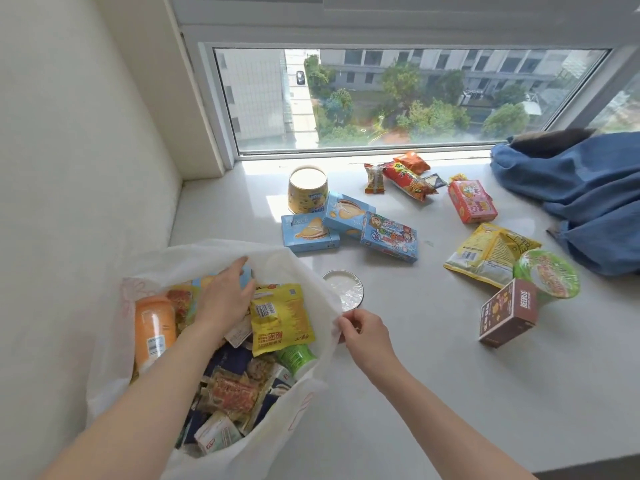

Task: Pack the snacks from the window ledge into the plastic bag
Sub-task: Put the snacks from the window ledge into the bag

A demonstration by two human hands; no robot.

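Observation:
A white plastic bag [298, 271] stands open at the lower left of the ledge, full of snacks: an orange bottle [152, 327], a yellow packet [280, 317], several small wrapped bars. My left hand [225, 296] is inside the bag, resting on a light blue box [247, 273] that it mostly hides. My right hand [363, 332] pinches the bag's right rim. On the window ledge [398, 375] lie two blue biscuit boxes [308, 233], a blue cartoon box [389, 237], a yellow tub [307, 188], red packets [408, 178], a pink box [471, 201], a yellow bag [488, 252], a green noodle cup [547, 277] and a brown box [509, 313].
A round white lid [346, 287] lies just right of the bag. Blue denim cloth [585, 199] is heaped at the far right of the ledge. A wall closes off the left side, and the window glass [398, 98] runs along the back.

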